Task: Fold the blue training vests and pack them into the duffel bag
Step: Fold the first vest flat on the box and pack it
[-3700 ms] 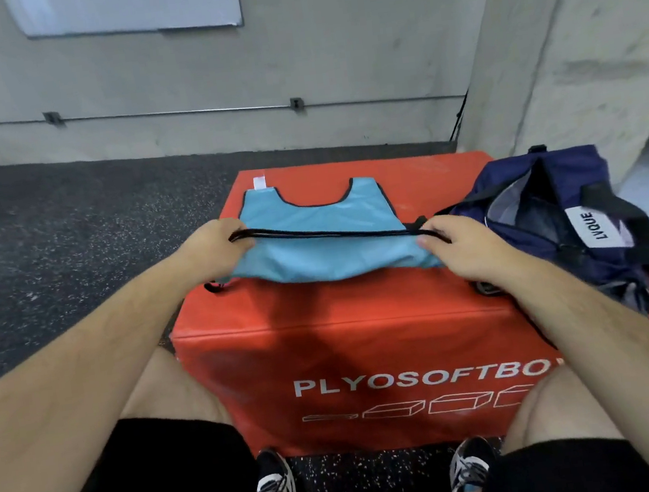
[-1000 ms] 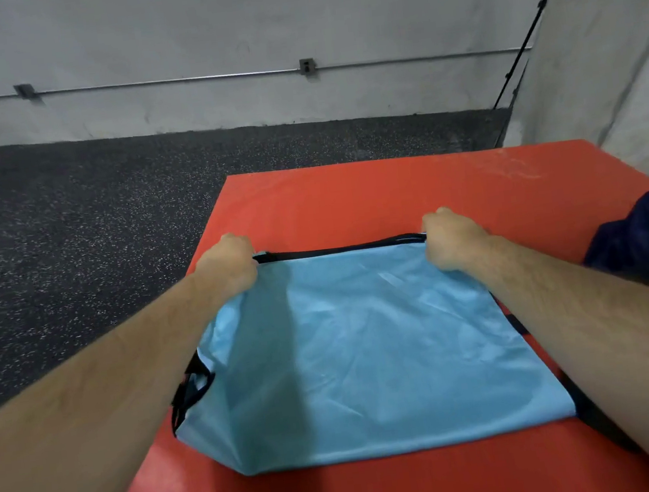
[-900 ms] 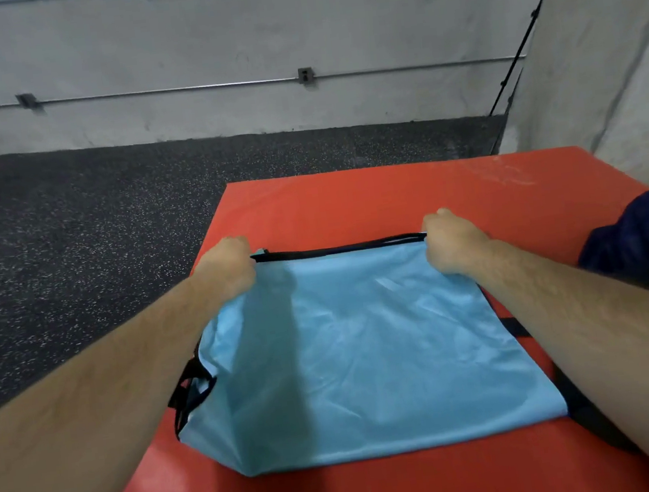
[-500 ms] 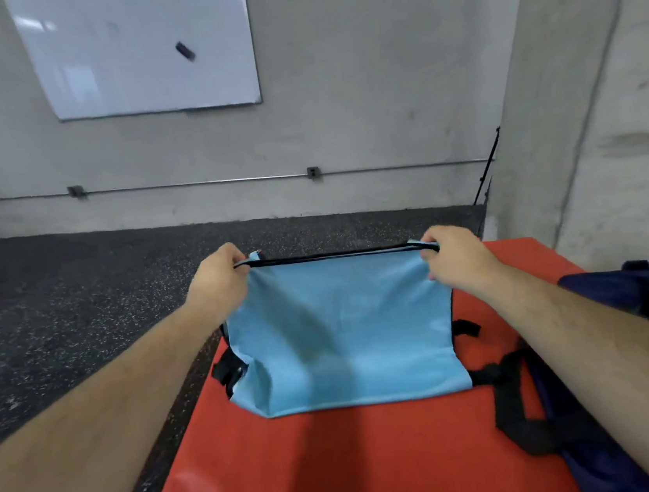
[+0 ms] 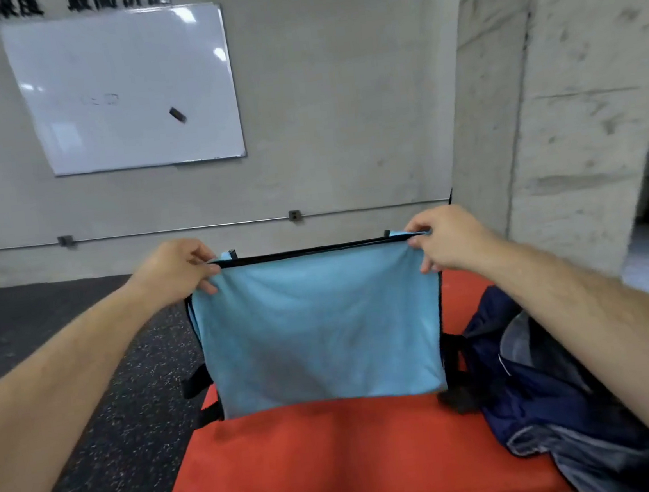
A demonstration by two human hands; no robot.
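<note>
**Inspector:** The left hand (image 5: 172,270) is pinching the upper left corner of the blue vest (image 5: 320,328). The thumb is pressing the near face and the fingers are curling over the black-trimmed top edge. The right hand (image 5: 447,241) is gripping the upper right corner the same way.

**Clerk:** Is either hand holding anything besides the vest?

**Inspector:** Nothing else is showing in either grip. Both hands are closing on cloth only.

**Clerk:** Where is the vest hanging?

**Inspector:** It is hanging between the two hands, with the top edge pulled level and taut. The lower edge is reaching down to the top of the red box (image 5: 341,460). I cannot tell whether it is touching the box or just clearing it. A black strap (image 5: 194,380) is sticking out on the vest's left side, and more black strap is showing at its right edge.

**Clerk:** And the bag?

**Inspector:** The navy duffel bag (image 5: 546,402) is lying on the right part of the box, just beside the vest's right edge. It is slumping, with grey lining showing. The right forearm is passing above it.

**Clerk:** What is around the box?

**Inspector:** The box is standing on a dark speckled floor (image 5: 88,397). A whiteboard (image 5: 124,90) is hanging on the concrete wall behind, with a small dark object sticking to it. A thin pipe (image 5: 190,228) is running along the wall below the board. A concrete pillar (image 5: 582,91) is rising at the right.
</note>
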